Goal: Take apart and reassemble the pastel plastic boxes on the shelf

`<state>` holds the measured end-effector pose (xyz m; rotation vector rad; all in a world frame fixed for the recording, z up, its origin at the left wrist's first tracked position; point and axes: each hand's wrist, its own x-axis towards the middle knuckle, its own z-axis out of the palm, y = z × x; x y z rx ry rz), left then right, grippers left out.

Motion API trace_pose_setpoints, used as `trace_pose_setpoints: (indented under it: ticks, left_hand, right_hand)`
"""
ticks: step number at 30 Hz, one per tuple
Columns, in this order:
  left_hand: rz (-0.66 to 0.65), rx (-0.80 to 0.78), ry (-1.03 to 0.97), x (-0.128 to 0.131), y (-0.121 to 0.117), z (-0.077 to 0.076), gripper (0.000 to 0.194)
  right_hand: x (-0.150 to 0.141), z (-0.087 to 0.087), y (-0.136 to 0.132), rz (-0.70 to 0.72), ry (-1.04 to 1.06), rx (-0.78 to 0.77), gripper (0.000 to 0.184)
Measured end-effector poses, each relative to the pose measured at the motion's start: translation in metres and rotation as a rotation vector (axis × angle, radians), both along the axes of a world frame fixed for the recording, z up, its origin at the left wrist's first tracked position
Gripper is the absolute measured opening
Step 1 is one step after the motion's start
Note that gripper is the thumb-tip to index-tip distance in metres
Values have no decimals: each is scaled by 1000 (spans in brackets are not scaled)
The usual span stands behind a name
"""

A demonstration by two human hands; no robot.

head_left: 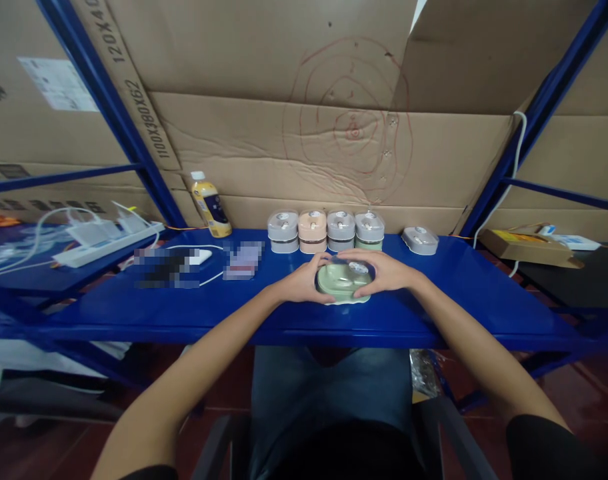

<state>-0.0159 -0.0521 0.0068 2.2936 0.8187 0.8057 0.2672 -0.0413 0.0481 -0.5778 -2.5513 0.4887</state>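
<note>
A green plastic container with a clear lid (341, 280) sits near the front edge of the blue shelf, a round sticker on its top. My left hand (304, 279) curls round its left side, thumb at the front and fingers at the back. From the right, my right hand (384, 272) grips the same container, its fingers across the far side and its thumb on the near side. Just behind stand stacked containers in a row: a grey stack (283, 233), a peach stack (313, 233), another grey stack (341, 230) and a grey-over-green stack (369, 232).
A single grey container (420, 240) stands farther right. On the left are a yellow drink bottle (211, 205), a blurred-out phone-like item (243, 260), cables and a white power strip (109, 243). Cardboard (224, 133) backs the blue shelf (459, 293); blue posts rise at both sides.
</note>
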Motion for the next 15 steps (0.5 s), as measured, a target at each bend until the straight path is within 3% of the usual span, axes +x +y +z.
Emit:
trace_pose_setpoints:
  ticks: [3, 7, 15]
  left_hand:
    - [-57, -53, -54, 1, 3, -6, 112]
    - [-41, -82, -19, 2, 6, -9, 126]
    - [-15, -38, 54, -1, 9, -9, 127]
  right_hand:
    - [-11, -1, -3, 54, -26, -15, 92]
    - [-17, -5, -5, 96, -36, -29, 89]
    - [-17, -12, -5, 40, -101, 9, 92]
